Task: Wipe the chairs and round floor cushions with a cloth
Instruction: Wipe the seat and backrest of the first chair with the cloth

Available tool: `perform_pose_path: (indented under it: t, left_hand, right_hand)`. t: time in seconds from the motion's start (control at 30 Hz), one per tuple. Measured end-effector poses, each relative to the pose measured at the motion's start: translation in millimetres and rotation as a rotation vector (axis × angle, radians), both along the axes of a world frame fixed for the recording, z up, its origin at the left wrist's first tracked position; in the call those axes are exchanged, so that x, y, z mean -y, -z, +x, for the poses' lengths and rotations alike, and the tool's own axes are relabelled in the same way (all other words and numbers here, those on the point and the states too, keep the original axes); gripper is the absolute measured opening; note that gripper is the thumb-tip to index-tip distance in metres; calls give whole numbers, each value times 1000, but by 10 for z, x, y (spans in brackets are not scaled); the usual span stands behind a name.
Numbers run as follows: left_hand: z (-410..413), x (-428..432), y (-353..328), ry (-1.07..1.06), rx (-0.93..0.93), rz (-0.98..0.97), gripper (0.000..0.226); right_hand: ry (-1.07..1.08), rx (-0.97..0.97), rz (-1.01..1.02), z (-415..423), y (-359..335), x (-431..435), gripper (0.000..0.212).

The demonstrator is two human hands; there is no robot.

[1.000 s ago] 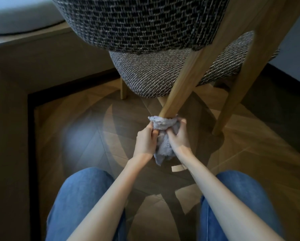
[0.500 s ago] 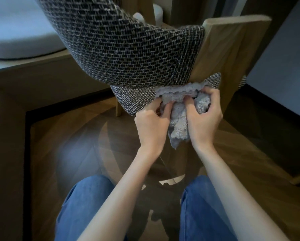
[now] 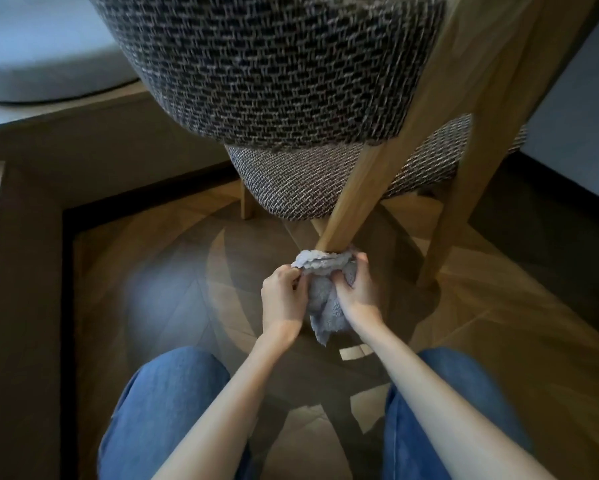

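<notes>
Left hand (image 3: 281, 299), right hand (image 3: 357, 294) grip cloth (image 3: 322, 271) wrapped round chair leg (image 3: 357, 192).

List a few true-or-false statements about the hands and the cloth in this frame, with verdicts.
1. The left hand and the right hand both grip the cloth. True.
2. The cloth is wrapped low around a wooden chair leg. True.
3. The right hand lies open and flat. False: its fingers curl round the cloth.
4. The cloth is bright red. False: it is grey-blue.
</notes>
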State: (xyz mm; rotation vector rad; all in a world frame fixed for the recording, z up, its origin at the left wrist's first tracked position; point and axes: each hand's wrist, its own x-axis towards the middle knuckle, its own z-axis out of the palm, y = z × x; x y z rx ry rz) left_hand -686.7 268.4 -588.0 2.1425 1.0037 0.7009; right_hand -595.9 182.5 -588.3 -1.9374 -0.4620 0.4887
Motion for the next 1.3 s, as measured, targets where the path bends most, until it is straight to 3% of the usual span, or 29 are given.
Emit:
perform_pose_path:
  t: [0.1,0.17,0.27,0.73,0.83,1.0,1.2,1.3]
  left_hand:
    - [-42,-61,288,-37,-47,-99,37]
    - [-47,-101,441,-48,-85,-185,30]
    - [-25,-177,595,-16,-114,-224,19]
    - [16,-488,1182,7,-575,-429,29]
    - [-5,-408,1086,-41,-499,-445,26]
    - [5,-66,374,-61,-182,-410,19]
    - [45,158,-962,162,139,-393,34]
    - [-66,245,-1580,130,22,-492,33]
  right_hand:
    - [-35,-178,2,-52,192,-99,50]
    - [-62,-266,36,-114,317,-144,51]
    - [-83,-338,43,-170,493,-210,49]
    - [-127,-654,-68,-278,1146,-370,66]
    - [-98,-667,-27,-301,1080,-344,62]
    - [135,-531,62,-373,473,-230,53]
    - [279,-369,191,-278,-653,52,48]
    - [252,-389,154,-325,-1294,212,42]
